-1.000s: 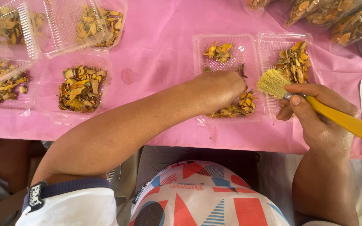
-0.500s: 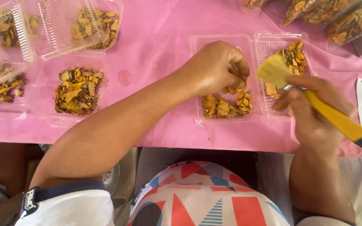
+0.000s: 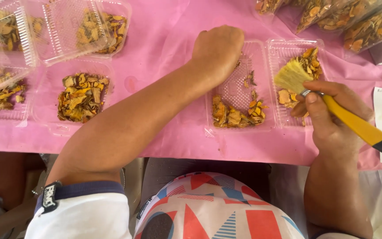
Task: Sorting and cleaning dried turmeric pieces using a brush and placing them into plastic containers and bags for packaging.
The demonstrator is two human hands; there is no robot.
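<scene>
— While the left hand [image 3: 217,51] rests fisted in the clear tray [image 3: 237,88], where is the brush [image 3: 332,106]?
— Clamped in the right hand [image 3: 332,119]; handle slants lower right, bristles over the adjoining tray [image 3: 284,57] on the pink tabletop [image 3: 164,35].

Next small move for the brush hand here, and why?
Probably sweep the brush left into the open clear tray. The right hand holds its yellow handle with the bristles over the neighbouring tray, while the left hand is a closed fist on the open tray's far end, whose dried pieces sit bunched at the near end.
</scene>
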